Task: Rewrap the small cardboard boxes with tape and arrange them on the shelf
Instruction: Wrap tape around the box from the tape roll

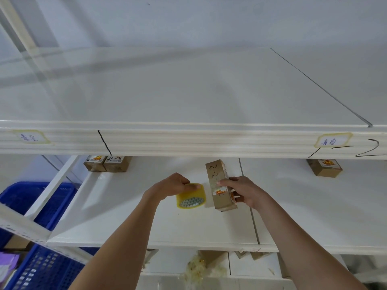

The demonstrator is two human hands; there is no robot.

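Both arms reach in over the middle shelf board [129,218] of a white rack. The left hand [173,185] curls its fingers over a roll of yellowish clear packing tape [191,195], which stands on edge on the board. Just beside it, the right hand [240,190] grips a small cardboard box [218,185] stood on its narrow side, thumb pressed on the taped face with handwriting. Farther back on this board sit two more small boxes [106,163], touching each other, and a single box [324,167] well off to the right. At the left, blue plastic crates [27,197] are stacked; the lower one holds something purple, too blurred to name. Below, loose scraps of used tape [199,268] lie heaped among cardboard pieces.
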